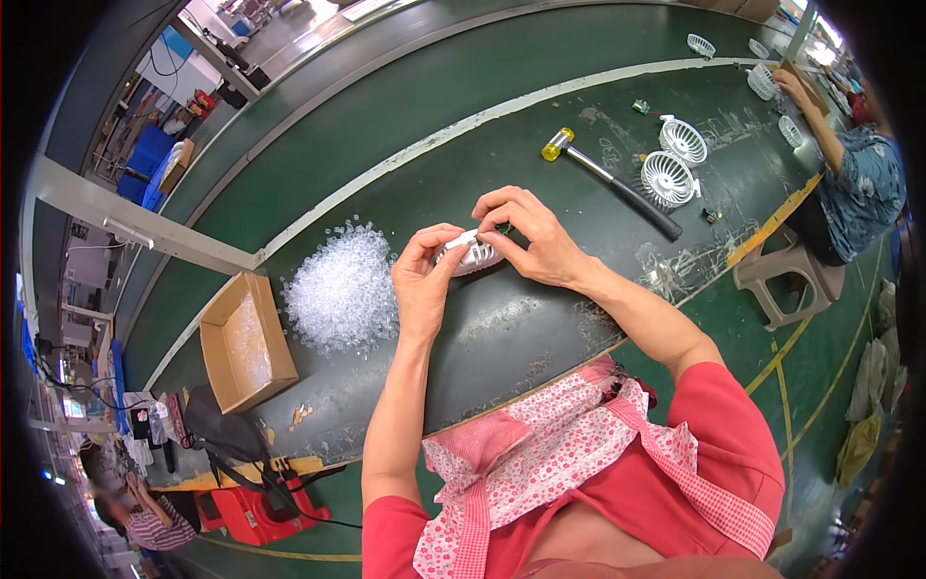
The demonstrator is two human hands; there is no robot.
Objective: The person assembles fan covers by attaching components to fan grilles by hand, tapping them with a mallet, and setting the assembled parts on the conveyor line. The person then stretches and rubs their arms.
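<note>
A white plastic fan housing [476,257] with slotted sides is held between my two hands above the dark green bench. My left hand [424,265] pinches its left end with thumb and fingers. On the other side, my right hand [529,236] has thumb and fingertips closed at the top of the same housing. A bit of green [503,229], possibly a small circuit board, shows beside the right fingers, partly hidden by them. To the left of my left hand lies a heap of small clear plastic pieces [342,288].
A mallet [610,180] with a yellow head lies right of my hands, beside two white round fan grilles [667,179]. An open cardboard box [272,333] stands left of the heap. A co-worker's arm [815,121] reaches toward more grilles at far right, near a stool [786,280].
</note>
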